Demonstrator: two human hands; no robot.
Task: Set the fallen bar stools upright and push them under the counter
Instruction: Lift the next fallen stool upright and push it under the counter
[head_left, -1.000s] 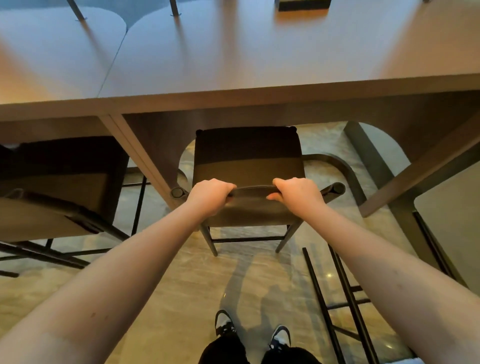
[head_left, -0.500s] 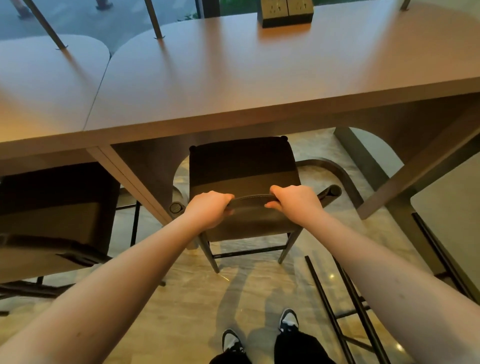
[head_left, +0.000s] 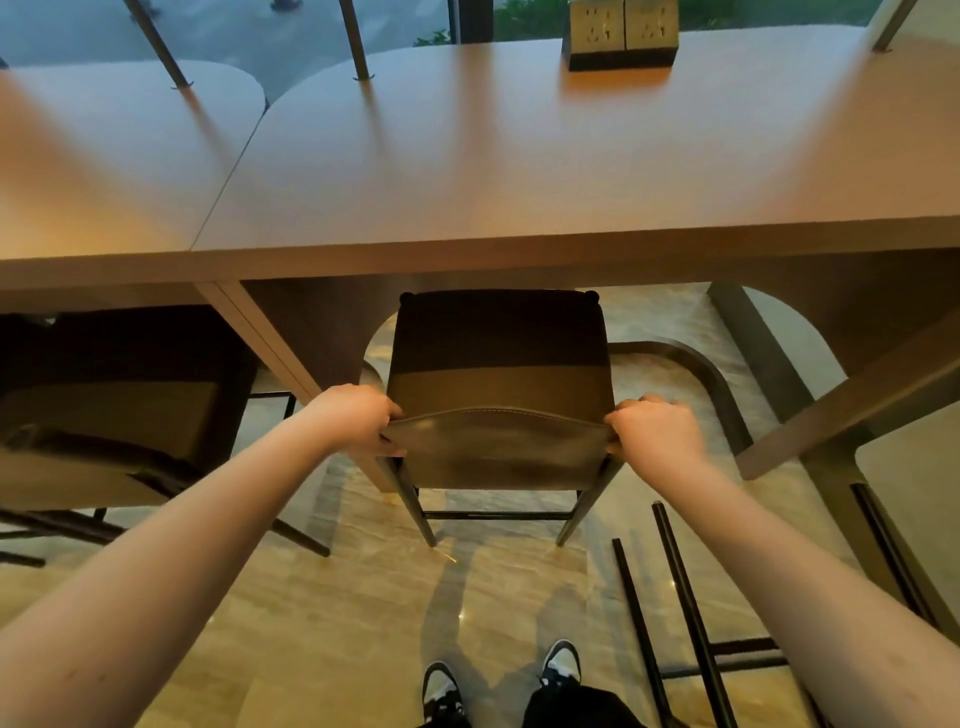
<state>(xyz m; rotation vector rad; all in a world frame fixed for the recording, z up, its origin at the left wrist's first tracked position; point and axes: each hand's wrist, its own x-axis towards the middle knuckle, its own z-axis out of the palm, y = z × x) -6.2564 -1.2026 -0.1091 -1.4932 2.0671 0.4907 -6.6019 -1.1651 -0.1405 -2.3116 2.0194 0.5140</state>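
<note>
A dark bar stool (head_left: 498, 364) stands upright in front of me, its seat partly under the brown counter (head_left: 519, 171). My left hand (head_left: 353, 418) grips the left end of its low curved backrest (head_left: 498, 441). My right hand (head_left: 652, 434) grips the right end. A second stool (head_left: 119, 405) stands upright at the left, tucked under the counter. At the lower right, thin black legs and rungs of another stool (head_left: 680, 613) lie across the floor; its seat is out of view.
A socket box (head_left: 621, 34) sits at the counter's far edge. Slanted metal posts (head_left: 356, 41) rise from the countertop. Counter legs (head_left: 280, 343) flank the middle stool. My shoes (head_left: 558, 667) stand on the marble floor behind it.
My hands have slid from near the backrest's middle out to its two ends. The view has tipped up, showing more of the countertop and the window behind it.
</note>
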